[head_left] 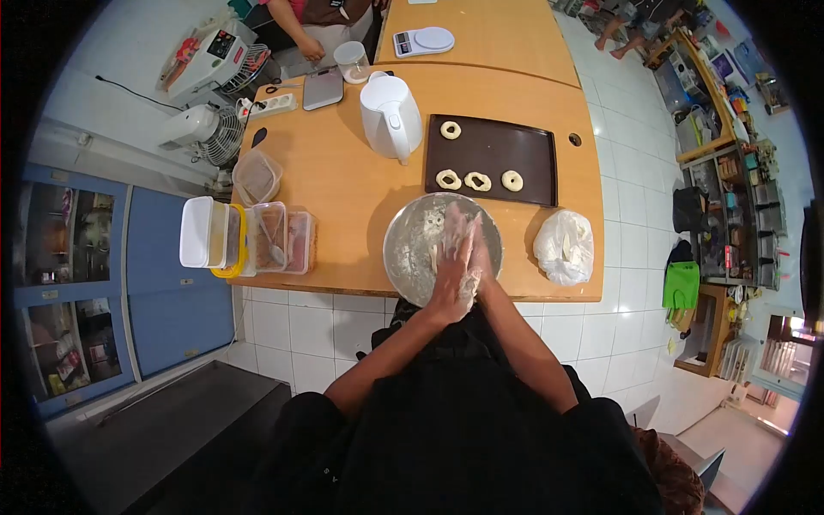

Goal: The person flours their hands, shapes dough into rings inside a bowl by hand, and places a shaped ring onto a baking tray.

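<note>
My two hands are over a round metal bowl at the table's front edge. Palm against palm, my left hand and my right hand have their fingers stretched out, pointing away from me. Flour and sticky pale dough coat the skin. Whether anything lies between the palms is hidden. Loose flour clings to the bowl's inside. Behind the bowl lies a dark baking tray with several ring-shaped pieces of dough on it, one in the far left corner, the others along the near side.
To the right of the bowl sits a white plastic bag. A white electric kettle stands left of the tray. Plastic containers crowd the left front edge. Kitchen scales and a clear jar are farther back, near another person.
</note>
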### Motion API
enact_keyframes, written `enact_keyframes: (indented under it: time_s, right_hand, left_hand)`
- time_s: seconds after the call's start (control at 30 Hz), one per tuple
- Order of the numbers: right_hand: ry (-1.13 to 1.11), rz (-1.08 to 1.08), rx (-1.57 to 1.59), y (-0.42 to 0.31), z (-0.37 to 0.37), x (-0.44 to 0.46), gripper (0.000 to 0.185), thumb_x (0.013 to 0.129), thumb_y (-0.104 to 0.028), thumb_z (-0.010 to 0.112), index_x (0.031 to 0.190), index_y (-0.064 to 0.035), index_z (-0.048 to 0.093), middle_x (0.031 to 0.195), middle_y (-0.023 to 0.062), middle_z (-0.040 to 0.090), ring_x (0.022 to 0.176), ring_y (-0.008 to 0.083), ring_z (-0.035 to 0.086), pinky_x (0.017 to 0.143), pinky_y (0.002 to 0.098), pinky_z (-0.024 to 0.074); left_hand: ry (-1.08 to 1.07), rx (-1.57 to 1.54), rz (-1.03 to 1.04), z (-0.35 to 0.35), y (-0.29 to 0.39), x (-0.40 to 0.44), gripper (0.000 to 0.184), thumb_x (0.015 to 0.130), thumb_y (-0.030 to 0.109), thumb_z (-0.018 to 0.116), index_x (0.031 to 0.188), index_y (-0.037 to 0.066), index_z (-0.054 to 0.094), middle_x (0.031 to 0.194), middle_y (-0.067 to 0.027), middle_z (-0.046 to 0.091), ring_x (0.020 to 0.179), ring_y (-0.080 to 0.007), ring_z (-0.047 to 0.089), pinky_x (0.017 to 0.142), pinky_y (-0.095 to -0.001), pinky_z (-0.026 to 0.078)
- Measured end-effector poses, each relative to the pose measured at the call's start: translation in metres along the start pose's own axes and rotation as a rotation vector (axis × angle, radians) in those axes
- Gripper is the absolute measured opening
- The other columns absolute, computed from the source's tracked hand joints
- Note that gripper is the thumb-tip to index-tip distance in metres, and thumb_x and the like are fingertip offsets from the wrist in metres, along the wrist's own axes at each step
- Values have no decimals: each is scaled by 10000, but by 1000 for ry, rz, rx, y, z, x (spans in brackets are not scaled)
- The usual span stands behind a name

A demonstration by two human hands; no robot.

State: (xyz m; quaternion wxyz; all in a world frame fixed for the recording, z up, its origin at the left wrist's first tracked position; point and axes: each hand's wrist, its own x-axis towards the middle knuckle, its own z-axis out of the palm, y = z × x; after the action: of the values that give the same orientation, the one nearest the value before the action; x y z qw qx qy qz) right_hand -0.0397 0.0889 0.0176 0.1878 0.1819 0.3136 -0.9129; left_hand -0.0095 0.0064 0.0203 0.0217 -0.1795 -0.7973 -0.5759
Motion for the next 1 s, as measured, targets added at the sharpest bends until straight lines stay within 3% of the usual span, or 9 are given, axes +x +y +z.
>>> enact_keyframes:
  time_s: [0.13, 0.2, 0.3, 0.43, 0.53, 0.63, 0.83, 0.97, 1.0]
  right_hand:
    - [-73, -8, -30, 20, 21, -25, 738, 969, -596, 265, 1490, -76, 222, 1532, 80, 254, 1399, 245, 250, 1140, 364, 200]
    - [-121, -8, 14, 11, 4, -8, 731, 974, -585, 266, 1491, -70, 221, 1535, 80, 248, 1402, 244, 243, 1152, 367, 173]
    - [-77, -128, -20, -1, -2, 6, 721, 987, -560, 258, 1477, -32, 239, 1525, 112, 261, 1400, 244, 250, 1152, 358, 179]
    - [15, -99, -479, 34, -13, -16, 720, 995, -553, 202, 1463, -9, 255, 1513, 133, 277, 1393, 248, 263, 1148, 356, 195]
    - [-209, -46, -19, 9, 9, -12, 754, 984, -578, 172, 1470, -4, 232, 1525, 131, 253, 1401, 246, 245, 1150, 354, 185]
    - [-154, -150, -163, -8, 6, 2, 782, 967, -609, 164, 1487, -25, 190, 1547, 107, 204, 1416, 248, 207, 1155, 379, 166]
    - [-180, 5, -78, 25, 15, -22, 712, 987, -553, 250, 1505, -74, 157, 1556, 60, 198, 1424, 244, 184, 1157, 383, 155]
    - [-98, -234, -220, -11, 21, -7, 703, 993, -544, 252, 1498, -60, 177, 1540, 78, 228, 1401, 244, 239, 1146, 373, 193]
    - [-93, -165, -232, -6, 10, -3, 719, 989, -557, 244, 1496, -52, 178, 1540, 89, 220, 1407, 241, 222, 1150, 367, 178]
  left_hand:
    - [192, 112, -19, -29, -2, 47, 628, 963, 274, 338, 1505, 41, 122, 1548, -232, 123, 1441, -404, 48, 1136, -536, 11]
    - [215, 124, -94, -20, -26, 44, 590, 1015, 316, 246, 1492, -7, 115, 1558, -211, 100, 1452, -344, 35, 1159, -425, 14]
    - [-44, 143, -19, -1, 7, 12, 605, 1019, 345, 260, 1504, 27, 89, 1572, -185, 3, 1455, -302, -17, 1162, -405, -9]
    - [110, -151, -121, -11, -6, 25, 601, 1010, 327, 262, 1501, 21, 101, 1562, -197, 84, 1446, -328, 64, 1158, -421, 51]
    - [187, 63, -91, -21, -35, 37, 648, 1012, 411, 212, 1495, -5, 97, 1569, -173, 90, 1450, -296, 77, 1163, -388, 50]
    - [-67, -214, -112, 0, -10, 2, 742, 991, 516, 216, 1498, -3, 58, 1581, -136, -26, 1454, -285, -36, 1158, -435, -1]
    - [265, -104, -148, -30, -13, 47, 637, 1009, 350, 276, 1499, 4, 63, 1566, -186, 95, 1450, -279, 90, 1161, -395, 50]
    - [83, -473, -159, 2, -4, 12, 671, 1008, 392, 276, 1498, 2, 36, 1563, -200, 85, 1454, -307, 41, 1162, -399, 42]
    - [-13, -244, -44, -1, -5, 6, 700, 1005, 435, 281, 1500, 9, 26, 1572, -183, 30, 1454, -323, 0, 1161, -402, 39]
